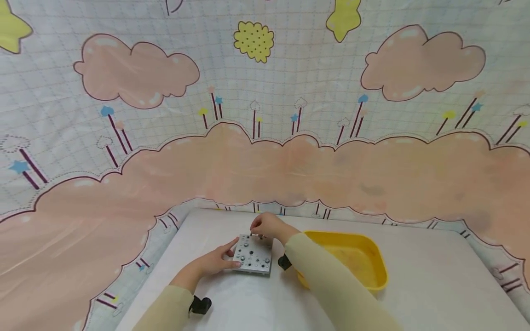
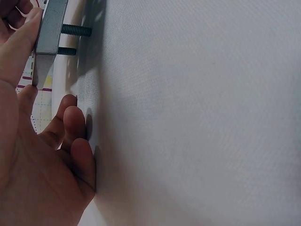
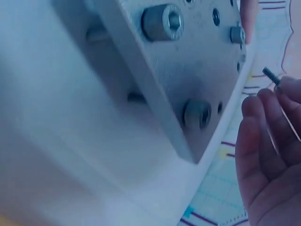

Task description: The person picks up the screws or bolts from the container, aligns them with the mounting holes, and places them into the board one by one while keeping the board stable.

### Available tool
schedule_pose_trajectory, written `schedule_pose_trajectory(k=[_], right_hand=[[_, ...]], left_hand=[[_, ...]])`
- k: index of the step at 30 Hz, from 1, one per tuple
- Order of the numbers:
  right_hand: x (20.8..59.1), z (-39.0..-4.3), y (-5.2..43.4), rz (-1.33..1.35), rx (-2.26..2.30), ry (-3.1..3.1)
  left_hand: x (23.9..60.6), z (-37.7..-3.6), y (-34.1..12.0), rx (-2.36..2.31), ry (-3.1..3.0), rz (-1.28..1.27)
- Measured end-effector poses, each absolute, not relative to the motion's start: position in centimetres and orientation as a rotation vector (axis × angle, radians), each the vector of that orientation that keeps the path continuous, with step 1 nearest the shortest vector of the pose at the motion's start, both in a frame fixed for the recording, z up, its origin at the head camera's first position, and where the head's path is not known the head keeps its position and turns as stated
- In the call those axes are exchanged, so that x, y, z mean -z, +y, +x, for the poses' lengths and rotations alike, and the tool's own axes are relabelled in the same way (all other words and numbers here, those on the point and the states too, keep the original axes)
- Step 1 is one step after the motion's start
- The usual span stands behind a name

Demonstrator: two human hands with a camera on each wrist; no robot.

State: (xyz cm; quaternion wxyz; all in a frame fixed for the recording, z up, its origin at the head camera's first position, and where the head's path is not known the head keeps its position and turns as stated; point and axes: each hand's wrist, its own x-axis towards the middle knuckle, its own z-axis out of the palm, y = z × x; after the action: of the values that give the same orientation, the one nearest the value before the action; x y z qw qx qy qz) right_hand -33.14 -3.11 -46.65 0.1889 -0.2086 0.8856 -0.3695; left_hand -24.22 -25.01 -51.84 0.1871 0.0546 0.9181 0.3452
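A grey metal plate with several holes and socket head screws stands over the white table in the head view. Threaded screw ends stick out below it in the left wrist view. My left hand holds the plate by its left edge, thumb and a finger spread along it, other fingers loosely bent by the table. Above the plate's far edge, my right hand pinches a small dark screw, threaded end pointing out of the fingertips. In the right wrist view, a large socket head screw rises from the plate.
A yellow tray stands right of the plate, partly behind my right sleeve. Black wrist mounts show at both wrists. A cloth printed with clouds hangs behind the white table.
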Motion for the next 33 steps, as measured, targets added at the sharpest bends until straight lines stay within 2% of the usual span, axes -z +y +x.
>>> schedule_pose_trajectory(k=[11,23,33], right_hand=[[48.1,-32.6,-4.1,-0.534,0.94,2.611],[48.3,-32.8,-5.4,-0.69,0.712,2.727],[47.7,-32.6,-5.1,-0.726,0.754,2.696]], left_hand=[[52.3,-24.1,-24.3,-0.987,2.573,0.164],[51.7,-24.4,-24.7,-0.947,2.597,0.151],[51.8,-24.3,-25.1,-0.974,2.591,0.159]])
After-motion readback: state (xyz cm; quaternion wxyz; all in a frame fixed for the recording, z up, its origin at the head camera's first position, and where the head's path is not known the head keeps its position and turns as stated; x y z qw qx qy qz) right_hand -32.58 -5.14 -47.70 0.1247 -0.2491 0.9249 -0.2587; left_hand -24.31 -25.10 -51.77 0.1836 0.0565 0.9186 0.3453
